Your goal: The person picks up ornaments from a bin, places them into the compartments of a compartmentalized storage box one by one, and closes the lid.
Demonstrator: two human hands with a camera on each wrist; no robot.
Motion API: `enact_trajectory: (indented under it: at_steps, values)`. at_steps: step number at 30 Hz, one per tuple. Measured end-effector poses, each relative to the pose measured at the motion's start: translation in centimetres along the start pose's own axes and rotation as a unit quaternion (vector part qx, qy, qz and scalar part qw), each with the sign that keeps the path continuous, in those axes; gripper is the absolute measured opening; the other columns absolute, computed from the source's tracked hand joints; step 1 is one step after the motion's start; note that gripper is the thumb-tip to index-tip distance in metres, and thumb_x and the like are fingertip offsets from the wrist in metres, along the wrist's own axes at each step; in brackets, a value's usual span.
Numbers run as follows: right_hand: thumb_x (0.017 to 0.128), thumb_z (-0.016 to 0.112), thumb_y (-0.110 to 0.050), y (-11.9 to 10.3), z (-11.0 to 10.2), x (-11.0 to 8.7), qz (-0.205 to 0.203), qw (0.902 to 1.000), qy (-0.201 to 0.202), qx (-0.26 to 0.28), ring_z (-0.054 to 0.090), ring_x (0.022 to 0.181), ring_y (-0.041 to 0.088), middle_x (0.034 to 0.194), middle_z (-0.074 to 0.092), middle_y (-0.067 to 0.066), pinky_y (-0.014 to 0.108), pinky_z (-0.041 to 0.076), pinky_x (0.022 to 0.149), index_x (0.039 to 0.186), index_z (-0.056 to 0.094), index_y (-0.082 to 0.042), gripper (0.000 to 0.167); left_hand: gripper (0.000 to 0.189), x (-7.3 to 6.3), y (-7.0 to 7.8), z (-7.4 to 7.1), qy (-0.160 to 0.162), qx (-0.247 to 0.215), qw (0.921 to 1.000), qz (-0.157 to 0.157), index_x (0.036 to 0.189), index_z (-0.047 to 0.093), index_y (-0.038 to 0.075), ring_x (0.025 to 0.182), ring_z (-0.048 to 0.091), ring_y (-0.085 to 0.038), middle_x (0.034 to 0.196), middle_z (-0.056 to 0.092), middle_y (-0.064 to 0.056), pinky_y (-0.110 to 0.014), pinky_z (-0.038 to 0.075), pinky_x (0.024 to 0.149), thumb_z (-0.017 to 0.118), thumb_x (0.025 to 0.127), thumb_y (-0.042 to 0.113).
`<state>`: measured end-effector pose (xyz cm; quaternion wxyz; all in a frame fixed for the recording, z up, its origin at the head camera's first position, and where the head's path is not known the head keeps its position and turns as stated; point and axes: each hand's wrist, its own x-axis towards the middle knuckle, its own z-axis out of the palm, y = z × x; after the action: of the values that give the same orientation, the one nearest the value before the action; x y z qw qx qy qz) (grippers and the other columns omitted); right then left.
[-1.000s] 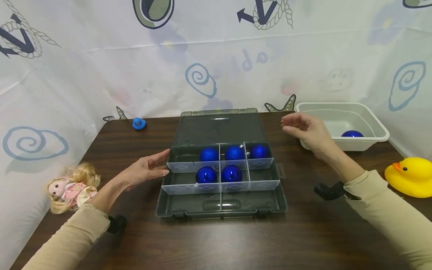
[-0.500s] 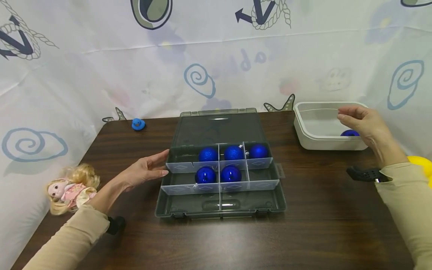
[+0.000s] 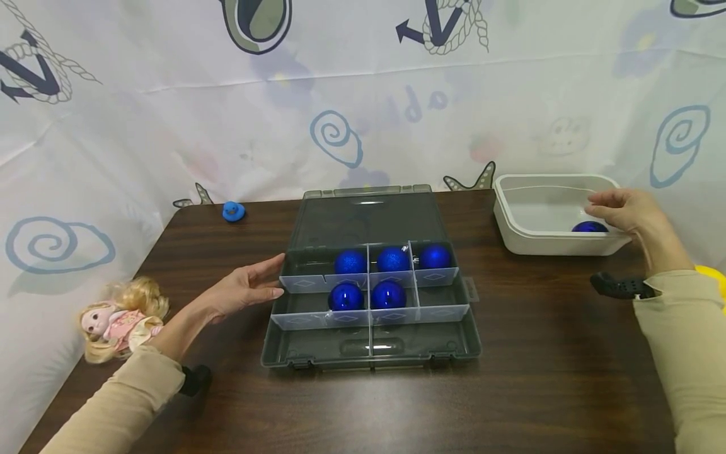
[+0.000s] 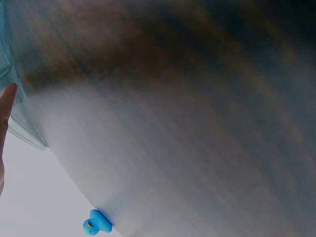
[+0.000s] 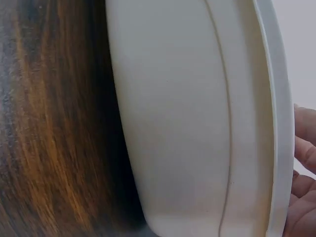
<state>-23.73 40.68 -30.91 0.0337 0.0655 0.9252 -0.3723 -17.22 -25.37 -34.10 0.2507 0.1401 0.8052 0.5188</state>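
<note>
My left hand (image 3: pixel 241 290) rests its fingertips against the left side of a dark, see-through divider box (image 3: pixel 314 345), fingers extended. Inside the box, several blue ball ornaments (image 3: pixel 346 296) sit in the back and middle rows; some are glittery, others shiny. The front row has no ball in it. At the right, my right hand (image 3: pixel 632 214) reaches over the rim of a white plastic tub (image 3: pixel 558 244), fingers loosely bent and holding nothing. Just below its fingertips a shiny blue ball ornament (image 3: pixel 590 227) lies in the tub. The right wrist view shows mostly the tub's outer wall (image 5: pixel 182 118).
The box's lid (image 3: pixel 368 217) lies folded back toward the printed curtain. A small blue rubber duck (image 3: pixel 233 211) stands at the back left. A blond doll (image 3: pixel 121 321) lies left of my forearm. A yellow duck (image 3: pixel 711 274) is partly hidden behind my right sleeve.
My right hand has moved right from beside the box to the tub, then lower over the ball there. My left hand has stayed at the box's side.
</note>
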Motion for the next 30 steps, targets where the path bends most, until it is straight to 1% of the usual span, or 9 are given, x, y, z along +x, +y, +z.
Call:
enact_trajectory:
  at_steps: [2,5,10,12,15,17,19,25,30]
  values:
    - [0.087,0.06,-0.051,0.0,-0.1,0.1,0.001,0.9997,-0.005,-0.025,0.056,0.092,0.019,0.09,0.062,-0.014,0.016,0.046,0.063,0.13,0.048,0.002,0.069,0.083,0.0,0.1,0.0,-0.002,0.001,1.0,0.002,0.151,0.008,0.002,0.139,0.018,-0.044,0.157,0.003,-0.019,-0.052,0.026,0.107,0.063,0.091,0.018]
    - [0.089,0.059,-0.045,0.0,-0.3,0.3,-0.006,0.9989,-0.023,-0.04,0.058,0.094,0.028,0.102,0.065,0.007,0.019,0.048,0.064,0.131,0.043,0.009,0.07,0.083,-0.1,0.3,0.0,-0.004,0.002,1.0,0.007,0.151,0.007,0.001,0.138,0.017,-0.046,0.157,0.002,-0.021,-0.053,0.026,0.106,0.063,0.091,0.018]
    - [0.089,0.062,-0.038,-0.2,-0.6,0.5,-0.008,0.9983,-0.048,-0.033,0.053,0.072,-0.003,0.082,0.059,-0.02,0.018,0.049,0.062,0.127,0.044,0.012,0.065,0.083,-0.1,0.5,0.0,-0.006,0.001,0.9999,0.009,0.15,0.007,0.001,0.138,0.017,-0.046,0.156,0.002,-0.021,-0.053,0.025,0.106,0.063,0.091,0.018]
    - [0.09,0.062,-0.034,-0.3,-0.6,0.5,-0.009,0.9978,-0.056,-0.035,0.052,0.071,-0.004,0.08,0.059,-0.021,0.019,0.049,0.062,0.125,0.046,0.013,0.06,0.083,-0.1,0.4,0.0,-0.005,0.003,1.0,0.008,0.151,0.007,0.001,0.138,0.017,-0.046,0.157,0.002,-0.021,-0.053,0.025,0.106,0.063,0.091,0.018]
    - [0.091,0.061,-0.032,-0.4,-0.7,0.6,-0.026,0.9935,-0.063,-0.092,0.055,0.078,0.011,0.089,0.068,0.009,0.025,0.045,0.066,0.121,0.05,0.012,0.054,0.083,0.0,0.2,0.0,-0.003,0.002,1.0,0.006,0.151,0.007,0.002,0.139,0.018,-0.045,0.157,0.003,-0.019,-0.054,0.025,0.107,0.063,0.091,0.018]
    - [0.091,0.06,-0.03,-0.6,-0.6,0.6,-0.037,0.9883,-0.073,-0.128,0.055,0.088,0.026,0.107,0.062,0.029,0.031,0.043,0.071,0.121,0.05,0.012,0.052,0.083,0.0,0.1,0.0,-0.002,0.0,1.0,0.003,0.151,0.008,0.003,0.139,0.018,-0.044,0.157,0.003,-0.018,-0.055,0.025,0.107,0.063,0.091,0.017]
    - [0.091,0.06,-0.029,-0.7,-0.5,0.8,-0.048,0.9832,-0.082,-0.156,0.05,0.098,0.038,0.12,0.051,0.037,0.036,0.039,0.073,0.121,0.05,0.012,0.051,0.083,0.0,-0.1,0.0,-0.002,-0.001,1.0,0.002,0.151,0.008,0.003,0.139,0.018,-0.045,0.157,0.003,-0.018,-0.055,0.025,0.107,0.063,0.091,0.018]
    - [0.089,0.063,-0.024,-0.8,-0.3,1.2,-0.058,0.9783,-0.105,-0.169,0.05,0.1,0.041,0.117,0.053,0.037,0.036,0.037,0.075,0.118,0.052,0.013,0.048,0.083,0.0,-0.2,0.1,-0.001,0.0,1.0,0.002,0.151,0.008,0.003,0.139,0.017,-0.045,0.157,0.003,-0.018,-0.055,0.025,0.107,0.063,0.091,0.018]
    - [0.089,0.064,-0.028,-0.8,-0.3,1.3,-0.069,0.9727,-0.115,-0.189,0.05,0.105,0.043,0.118,0.054,0.035,0.05,0.039,0.084,0.117,0.056,0.01,0.048,0.083,-0.1,-0.1,0.1,-0.002,0.0,1.0,0.005,0.151,0.007,0.002,0.139,0.017,-0.045,0.157,0.003,-0.019,-0.055,0.027,0.107,0.063,0.091,0.018]
